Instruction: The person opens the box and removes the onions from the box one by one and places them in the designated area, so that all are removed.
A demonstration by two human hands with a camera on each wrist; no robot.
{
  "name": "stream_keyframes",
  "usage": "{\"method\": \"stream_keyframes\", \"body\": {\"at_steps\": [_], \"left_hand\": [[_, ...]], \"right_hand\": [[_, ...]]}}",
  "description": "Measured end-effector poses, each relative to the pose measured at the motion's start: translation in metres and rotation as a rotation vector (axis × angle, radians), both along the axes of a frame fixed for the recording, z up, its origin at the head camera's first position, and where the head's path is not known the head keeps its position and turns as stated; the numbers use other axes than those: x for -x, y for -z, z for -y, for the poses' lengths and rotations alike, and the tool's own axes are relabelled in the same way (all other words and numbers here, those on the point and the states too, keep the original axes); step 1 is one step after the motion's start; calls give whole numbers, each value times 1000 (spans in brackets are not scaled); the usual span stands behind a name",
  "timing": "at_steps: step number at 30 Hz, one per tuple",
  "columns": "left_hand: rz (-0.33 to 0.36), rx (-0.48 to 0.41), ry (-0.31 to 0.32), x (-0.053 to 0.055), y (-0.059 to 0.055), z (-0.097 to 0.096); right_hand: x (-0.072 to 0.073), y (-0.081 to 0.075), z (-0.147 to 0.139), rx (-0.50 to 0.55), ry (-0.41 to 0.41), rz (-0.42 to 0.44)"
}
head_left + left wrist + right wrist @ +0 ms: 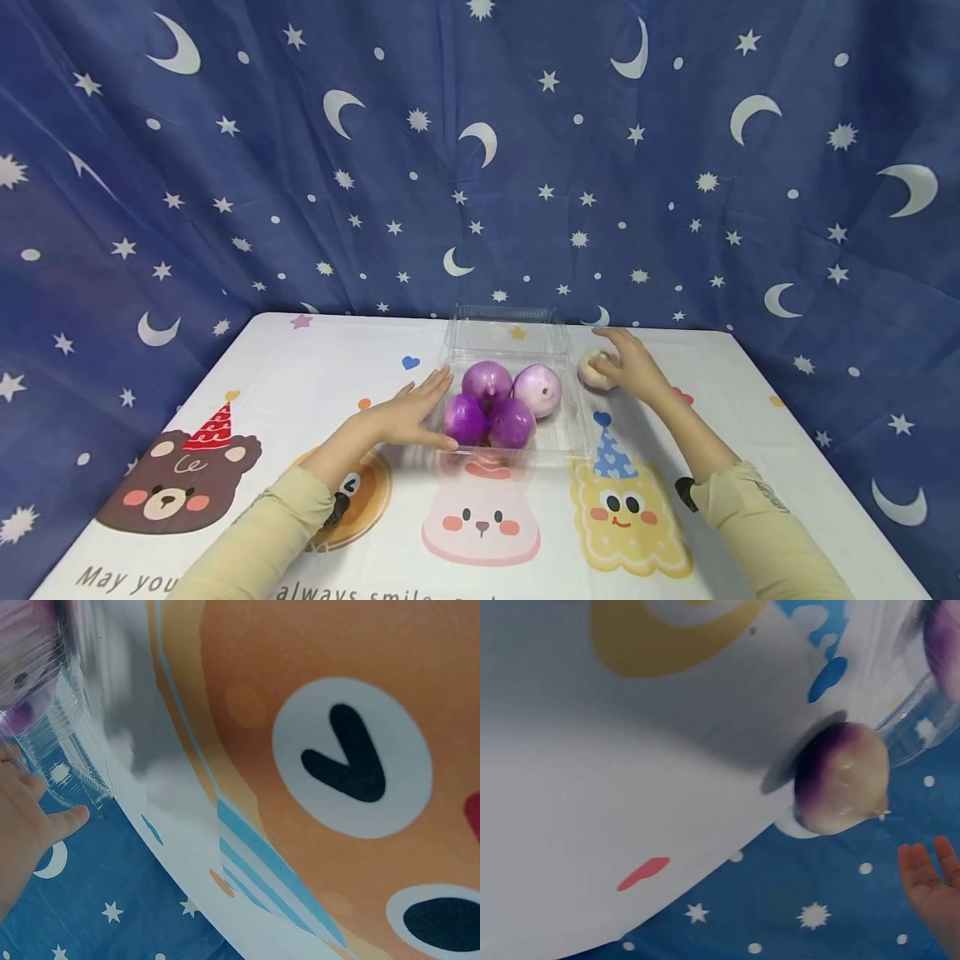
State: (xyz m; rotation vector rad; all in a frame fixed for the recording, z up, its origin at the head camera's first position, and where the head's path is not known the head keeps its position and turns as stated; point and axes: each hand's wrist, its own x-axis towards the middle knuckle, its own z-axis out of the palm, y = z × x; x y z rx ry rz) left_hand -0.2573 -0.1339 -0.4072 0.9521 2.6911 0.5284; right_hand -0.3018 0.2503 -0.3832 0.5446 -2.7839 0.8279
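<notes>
A clear plastic box (561, 429) with its lid (487, 337) folded back holds several purple onions (487, 383), one of them paler (537, 390). At the box's left side is my left hand (408, 417), its fingers spread and its thumb along the front left corner. In the left wrist view the fingertips (71, 819) lie close against the clear plastic wall. Just right of the box, a whitish onion (596, 371) with a purple side sits on the table. My right hand (633, 367) reaches over it with parted fingers; the right wrist view shows a gap between hand and onion (841, 778).
The white tablecloth (337, 350) carries printed cartoon figures, including a bear (176, 483) at left and a yellow biscuit (630, 525) at front right. Behind the table's far edge hangs a blue curtain (480, 192) with moons and stars.
</notes>
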Motion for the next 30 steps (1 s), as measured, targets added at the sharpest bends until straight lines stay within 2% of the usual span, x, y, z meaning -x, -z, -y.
{"method": "stream_keyframes", "body": {"at_steps": [10,14,20,26,30], "left_hand": [[11,-1,-1,2,-3,1],[14,-16,5,1,-1,1],[18,-24,1,-3,-1,0],[13,-2,-1,0,-3,0],[15,-2,-1,-1,-2,0]], "right_hand": [[-12,-11,24,38,-40,5],[-18,-10,33,35,-60,23],[-25,-6,48,19,-134,44],[-26,-5,62,4,-181,98],[-25,0,68,-27,-198,84]]}}
